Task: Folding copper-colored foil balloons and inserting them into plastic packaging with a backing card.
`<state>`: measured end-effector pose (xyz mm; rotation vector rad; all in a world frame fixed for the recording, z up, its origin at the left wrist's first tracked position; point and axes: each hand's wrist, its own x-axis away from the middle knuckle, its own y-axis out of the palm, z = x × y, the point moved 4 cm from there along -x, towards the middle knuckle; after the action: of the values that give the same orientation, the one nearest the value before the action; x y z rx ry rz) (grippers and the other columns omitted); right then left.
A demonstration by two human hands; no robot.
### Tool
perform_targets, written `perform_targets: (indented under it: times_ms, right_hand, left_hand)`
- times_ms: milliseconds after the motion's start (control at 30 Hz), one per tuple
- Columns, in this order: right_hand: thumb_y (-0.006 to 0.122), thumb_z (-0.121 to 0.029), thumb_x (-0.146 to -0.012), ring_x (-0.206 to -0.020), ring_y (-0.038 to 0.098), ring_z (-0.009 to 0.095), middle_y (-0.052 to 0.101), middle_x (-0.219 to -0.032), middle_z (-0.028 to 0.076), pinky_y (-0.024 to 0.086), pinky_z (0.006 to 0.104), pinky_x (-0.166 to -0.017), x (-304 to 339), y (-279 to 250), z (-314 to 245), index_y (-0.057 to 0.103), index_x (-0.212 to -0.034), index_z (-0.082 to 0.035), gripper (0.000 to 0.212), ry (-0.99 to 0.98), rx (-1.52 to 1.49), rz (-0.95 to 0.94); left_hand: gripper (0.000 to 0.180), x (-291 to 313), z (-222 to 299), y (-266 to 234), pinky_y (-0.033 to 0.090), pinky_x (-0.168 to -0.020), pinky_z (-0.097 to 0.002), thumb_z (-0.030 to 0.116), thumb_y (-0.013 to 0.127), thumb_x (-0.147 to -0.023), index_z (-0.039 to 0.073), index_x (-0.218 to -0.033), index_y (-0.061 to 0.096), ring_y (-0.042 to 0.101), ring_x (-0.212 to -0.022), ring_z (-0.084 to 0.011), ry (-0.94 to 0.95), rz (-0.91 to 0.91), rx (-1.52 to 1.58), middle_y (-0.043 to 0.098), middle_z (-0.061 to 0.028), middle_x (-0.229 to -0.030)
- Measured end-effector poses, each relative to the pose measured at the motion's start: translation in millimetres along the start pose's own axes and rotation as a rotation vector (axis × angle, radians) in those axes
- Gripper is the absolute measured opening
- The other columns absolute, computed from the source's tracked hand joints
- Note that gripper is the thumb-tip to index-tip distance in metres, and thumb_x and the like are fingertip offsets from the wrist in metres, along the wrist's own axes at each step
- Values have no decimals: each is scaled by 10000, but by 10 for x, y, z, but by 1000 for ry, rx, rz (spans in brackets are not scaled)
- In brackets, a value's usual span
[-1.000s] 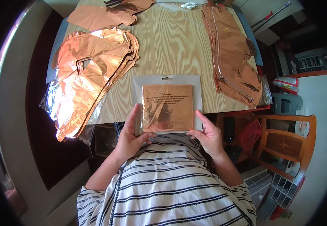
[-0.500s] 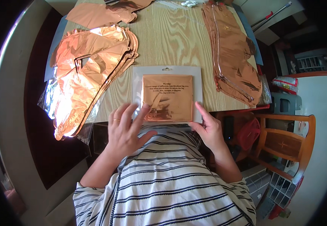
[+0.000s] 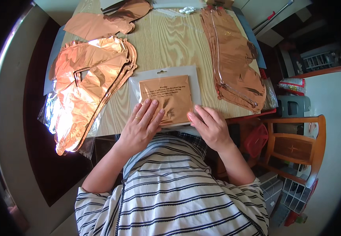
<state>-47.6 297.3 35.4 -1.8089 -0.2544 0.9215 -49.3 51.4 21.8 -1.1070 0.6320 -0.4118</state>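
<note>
A flat clear plastic packet [image 3: 194, 84] with a pale hanging header lies at the table's near edge. Inside it is a folded copper-coloured foil sheet [image 3: 178, 94] under dark print. My left hand [image 3: 140, 125] is open, its fingers laid flat over the packet's lower left part. At the lower right corner, my right hand [image 3: 211, 128] touches the packet with loosely bent, parted fingers. Left of the packet is a stack of shiny copper foil balloons [image 3: 95, 74], uninflated, partly hanging over the edge. Another stack of flat foil balloons [image 3: 237, 63] lies on the right.
More copper foil [image 3: 99, 23] lies at the far left of the wood-grain table [image 3: 170, 43]. Small white pieces [image 3: 187, 10] sit at the far edge. To the right stand a wooden chair [image 3: 296, 147], a red plastic item [image 3: 256, 135] and a grey stool [image 3: 292, 106].
My left hand has come down flat onto the packet. My right fingers have moved from its side edge over its lower right corner. The packet is slightly turned, and the whole view has shifted.
</note>
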Motion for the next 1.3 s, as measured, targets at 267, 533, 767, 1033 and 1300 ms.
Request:
perform_targets:
  times_ms: [267, 533, 767, 1033, 1300]
  right_hand:
    - [809, -158, -811, -1102, 645, 298, 670, -1213, 149, 550, 404, -902, -71, -62, 19, 692, -1154, -28, 385, 0, -37, 13]
    - [810, -174, -801, -1036, 668, 272, 689, -1166, 125, 566, 379, -863, -326, -54, 235, 712, -1012, -30, 274, -16, -131, -106]
    - [713, -113, -895, -890, 688, 285, 699, -976, 142, 566, 364, -810, -1418, 75, 1415, 707, -918, -6, 110, 391, -446, -261]
    - [728, -211, -789, -870, 688, 346, 683, -894, 171, 551, 429, -800, -2294, 746, 2319, 697, -875, -22, 210, 583, -12, -405]
    - [688, -69, -814, -721, 677, 321, 663, -767, 133, 538, 405, -649, -1049, -82, 1100, 624, -871, -47, 88, 464, -375, -168]
  left_hand:
    - [618, -122, 56, -163, 362, -1152, -556, 99, 695, -832, 79, -1430, 543, 464, -1395, -429, 63, 20, -51, 502, -210, -1501]
    - [663, -311, -81, 39, 258, -1217, -564, 213, 769, -826, 139, -1449, 554, 330, -1502, -411, 74, -2, 101, 405, -181, -1593]
    - [532, -347, -99, -73, 258, -1207, -584, 255, 704, -908, 116, -1409, 593, 350, -1483, -423, 12, -75, 247, 420, -185, -1579]
    - [603, -357, -111, -88, 246, -1221, -552, 204, 740, -859, 108, -1429, 569, 362, -1487, -396, 12, -65, 219, 448, -162, -1568]
    - [281, -427, -24, -232, 359, -1160, -557, 142, 761, -836, 78, -1090, 663, 566, -1320, -358, 38, 14, 92, 636, -124, -1301]
